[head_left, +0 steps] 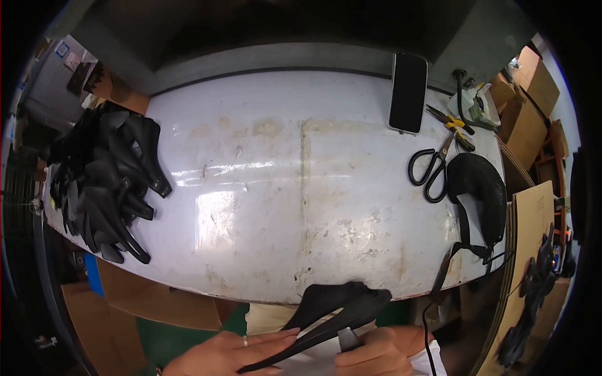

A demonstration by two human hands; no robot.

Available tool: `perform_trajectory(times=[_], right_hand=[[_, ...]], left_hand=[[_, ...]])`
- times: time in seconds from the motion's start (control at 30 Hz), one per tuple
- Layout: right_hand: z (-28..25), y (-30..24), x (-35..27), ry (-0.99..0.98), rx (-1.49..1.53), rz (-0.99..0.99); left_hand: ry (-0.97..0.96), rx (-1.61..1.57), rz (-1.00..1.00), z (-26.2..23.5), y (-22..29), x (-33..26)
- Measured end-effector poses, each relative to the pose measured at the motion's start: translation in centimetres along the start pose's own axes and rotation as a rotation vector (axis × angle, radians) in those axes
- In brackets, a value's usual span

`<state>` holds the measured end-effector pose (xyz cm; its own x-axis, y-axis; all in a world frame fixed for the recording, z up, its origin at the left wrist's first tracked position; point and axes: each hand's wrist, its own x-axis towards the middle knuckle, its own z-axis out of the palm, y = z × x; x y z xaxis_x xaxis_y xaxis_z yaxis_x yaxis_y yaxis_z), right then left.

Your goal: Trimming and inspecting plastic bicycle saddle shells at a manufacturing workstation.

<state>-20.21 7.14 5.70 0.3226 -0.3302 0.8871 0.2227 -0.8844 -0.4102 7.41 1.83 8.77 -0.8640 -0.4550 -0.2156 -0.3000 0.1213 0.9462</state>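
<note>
At the tabletop's (263, 188) left edge a pile of black shells (103, 178) is stacked. Below the near edge, one shell (335, 313) is clamped by the left hand (229, 354); a small tool (347, 338) is gripped by the right hand (379, 351). Trimming seems in hand; careful blade placement is called for. Scissors (431, 168) are left at the right edge.

black saddle shell (342, 313) | long, forked | tilted | held at table's near edge
</note>
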Motion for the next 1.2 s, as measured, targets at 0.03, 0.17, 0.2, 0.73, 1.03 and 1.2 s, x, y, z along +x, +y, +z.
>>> perform_trajectory(times=[0.03,0.17,0.2,0.73,1.03,1.2], right_hand=[[0.4,-0.3,-0.1,-0.007,-0.007,0.013],[3.7,0.2,-1.0,0.164,0.092,0.013],[4.2,0.4,-0.7,0.270,0.060,-0.030],[0.2,1.0,-1.4,0.239,0.268,0.073],[-5.5,0.1,0.1,0.012,0.101,0.029],[-6.0,-1.1,0.3,-0.002,-0.118,0.007]], left_hand=[[0.024,0.064,0.054,0.8,-0.1,0.4],[0.060,0.060,0.104,2.4,-0.9,1.8],[0.030,0.029,0.042,2.7,-0.6,2.1],[0.183,-0.234,0.106,4.6,-2.9,4.9],[0.109,0.079,0.327,3.2,-3.9,5.8],[-0.003,0.165,0.280,1.8,-2.6,6.2]])
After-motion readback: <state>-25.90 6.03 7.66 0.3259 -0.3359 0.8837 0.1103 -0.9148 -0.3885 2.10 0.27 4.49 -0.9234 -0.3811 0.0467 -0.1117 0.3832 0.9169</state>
